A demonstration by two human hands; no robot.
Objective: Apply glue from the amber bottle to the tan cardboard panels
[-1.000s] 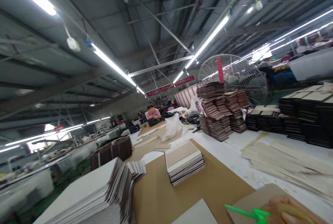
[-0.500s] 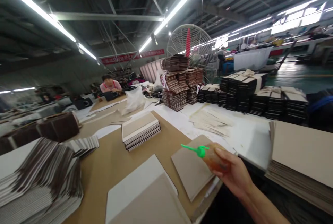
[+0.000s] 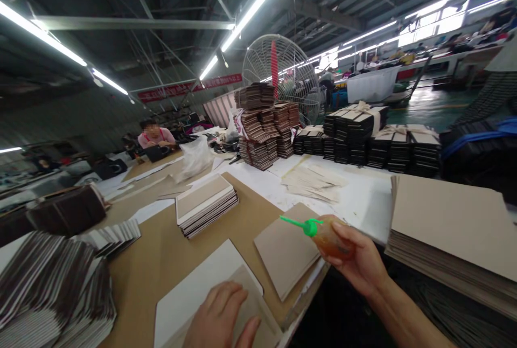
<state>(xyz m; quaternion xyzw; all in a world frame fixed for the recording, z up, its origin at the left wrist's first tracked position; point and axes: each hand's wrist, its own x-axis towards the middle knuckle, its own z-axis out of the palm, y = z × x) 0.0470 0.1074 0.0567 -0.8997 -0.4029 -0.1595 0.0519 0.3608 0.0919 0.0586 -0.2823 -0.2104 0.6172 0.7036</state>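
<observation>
My right hand (image 3: pixel 357 256) is wrapped round a squeeze bottle (image 3: pixel 332 237) of amber liquid, likely glue. Its green nozzle points left, over a beige board (image 3: pixel 285 253) on the table edge. My left hand (image 3: pixel 222 318) lies with fingers apart on a grey-beige board (image 3: pixel 258 313) at the bottom of the view. That board overlaps a white board (image 3: pixel 194 297) with a dark edge. Both rest on the brown sheet (image 3: pixel 149 262) that covers the table.
A neat stack of boards (image 3: pixel 208 202) stands ahead, and fanned dark-edged panels (image 3: pixel 52 283) lie left. At right is a tall pile of beige boards (image 3: pixel 452 229). Cream strips (image 3: pixel 313 181), brown bundles (image 3: pixel 264 127) and black bundles (image 3: pixel 355 132) sit farther back. A person (image 3: pixel 155 135) works at the far end.
My left hand has come into view and onto the grey-beige board. The view has turned slightly to the right. My right hand still holds the bottle in a similar pose.
</observation>
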